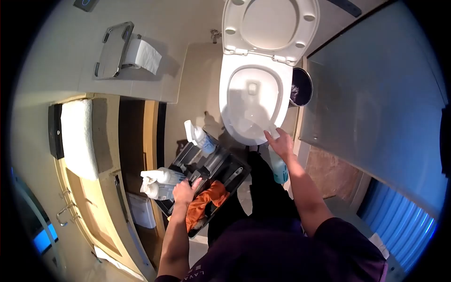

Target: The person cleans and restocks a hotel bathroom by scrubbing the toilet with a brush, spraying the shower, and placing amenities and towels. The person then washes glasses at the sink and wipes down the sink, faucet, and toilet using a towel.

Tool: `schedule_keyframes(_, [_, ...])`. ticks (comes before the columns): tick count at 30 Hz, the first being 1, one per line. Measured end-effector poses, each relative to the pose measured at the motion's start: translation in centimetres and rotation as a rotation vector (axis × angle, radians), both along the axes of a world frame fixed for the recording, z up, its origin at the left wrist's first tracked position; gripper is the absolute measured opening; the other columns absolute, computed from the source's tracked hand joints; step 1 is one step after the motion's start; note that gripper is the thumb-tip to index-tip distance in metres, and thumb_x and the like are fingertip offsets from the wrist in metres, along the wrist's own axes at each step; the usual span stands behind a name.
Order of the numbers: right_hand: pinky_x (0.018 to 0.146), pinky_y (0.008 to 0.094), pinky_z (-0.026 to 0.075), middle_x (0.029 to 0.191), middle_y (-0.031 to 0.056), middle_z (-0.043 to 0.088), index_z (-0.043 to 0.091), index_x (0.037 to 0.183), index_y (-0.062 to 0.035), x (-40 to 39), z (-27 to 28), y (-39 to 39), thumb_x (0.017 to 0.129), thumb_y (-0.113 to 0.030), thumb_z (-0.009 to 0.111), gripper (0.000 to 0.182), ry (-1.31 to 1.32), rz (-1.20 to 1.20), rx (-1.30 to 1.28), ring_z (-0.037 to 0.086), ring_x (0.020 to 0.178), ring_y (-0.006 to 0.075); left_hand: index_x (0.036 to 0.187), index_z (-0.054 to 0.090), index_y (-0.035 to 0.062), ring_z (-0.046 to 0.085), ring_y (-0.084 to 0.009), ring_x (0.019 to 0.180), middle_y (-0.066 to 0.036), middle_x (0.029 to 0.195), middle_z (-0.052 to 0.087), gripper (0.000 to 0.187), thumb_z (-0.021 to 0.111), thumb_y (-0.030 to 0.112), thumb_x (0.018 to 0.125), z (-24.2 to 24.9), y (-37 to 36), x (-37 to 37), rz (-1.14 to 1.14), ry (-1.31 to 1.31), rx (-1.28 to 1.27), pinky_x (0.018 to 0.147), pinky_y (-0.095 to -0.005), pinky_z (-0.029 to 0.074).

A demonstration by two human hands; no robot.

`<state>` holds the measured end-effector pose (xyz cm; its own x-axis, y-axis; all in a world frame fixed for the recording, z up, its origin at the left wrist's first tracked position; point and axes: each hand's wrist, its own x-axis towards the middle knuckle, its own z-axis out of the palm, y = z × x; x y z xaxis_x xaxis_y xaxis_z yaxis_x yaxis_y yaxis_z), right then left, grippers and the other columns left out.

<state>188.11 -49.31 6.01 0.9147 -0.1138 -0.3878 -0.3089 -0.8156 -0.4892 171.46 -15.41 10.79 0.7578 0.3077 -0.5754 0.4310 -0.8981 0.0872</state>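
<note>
My right hand (282,144) is closed around the neck of a spray bottle (279,170) with teal liquid, its white nozzle over the front rim of the toilet bowl (224,101). The toilet's lid and seat (270,23) are raised. My left hand (186,191) grips the middle handle of a dark cleaning caddy (235,162), tilted beside my legs. In the caddy stand a white spray bottle (205,142) at the far end and more white bottles (164,176) at the left. An orange cloth (206,199) lies in its near side, next to a grey-handled tool (233,175).
A waste bin (301,87) stands right of the toilet, by a glass panel (371,103). On the left wall hangs a toilet roll (141,55). A wooden vanity (94,192) with a white towel (80,136) is at the left.
</note>
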Motion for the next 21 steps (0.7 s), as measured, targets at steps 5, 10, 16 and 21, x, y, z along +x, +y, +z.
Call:
schedule_keyframes(5, [0.079,0.0418,0.048,0.096,0.0191,0.063,0.061,0.101,-0.0007,1.9,1.3,0.1,0.073,-0.05,0.065,0.056,0.019,0.039,-0.001,0.059,0.091,0.0383,0.08,0.065,0.002,0.063,-0.0381,0.078,-0.023,0.076,0.064,0.073,0.043,0.072,0.077,-1.0,-1.7,1.3,-0.005,0.205,0.019,0.068,-0.0446,0.051])
schedule_keyframes(10, [0.068,0.0367,0.051,0.08,0.0214,0.065,0.063,0.089,0.0042,1.0,-1.1,-0.6,0.076,-0.031,0.07,0.038,-0.138,-0.022,0.218,0.064,0.071,0.0322,0.087,0.067,0.0048,0.063,-0.0331,0.088,-0.018,0.088,0.066,0.079,0.036,0.076,0.075,-1.3,-1.7,2.4,0.067,0.435,-0.277,0.075,-0.042,0.049])
schedule_keyframes(16, [0.064,0.0427,0.046,0.077,0.0218,0.061,0.062,0.091,-0.0022,1.9,-0.5,0.5,0.081,-0.024,0.064,0.024,-0.281,0.219,0.256,0.059,0.073,0.0393,0.08,0.067,0.0062,0.065,-0.0317,0.078,-0.019,0.079,0.065,0.075,0.039,0.076,0.075,-3.9,-2.3,0.0,0.021,0.128,-0.238,0.068,-0.0422,0.052])
schedule_keyframes(21, [0.067,0.0454,0.045,0.079,0.021,0.061,0.061,0.09,-0.0047,0.7,3.1,2.7,0.08,-0.029,0.063,0.026,-0.152,0.18,0.055,0.058,0.078,0.0423,0.082,0.066,0.005,0.064,-0.0327,0.078,-0.018,0.078,0.065,0.07,0.043,0.071,0.078,-2.8,-2.0,0.1,0.031,0.119,-0.296,0.068,-0.0411,0.052])
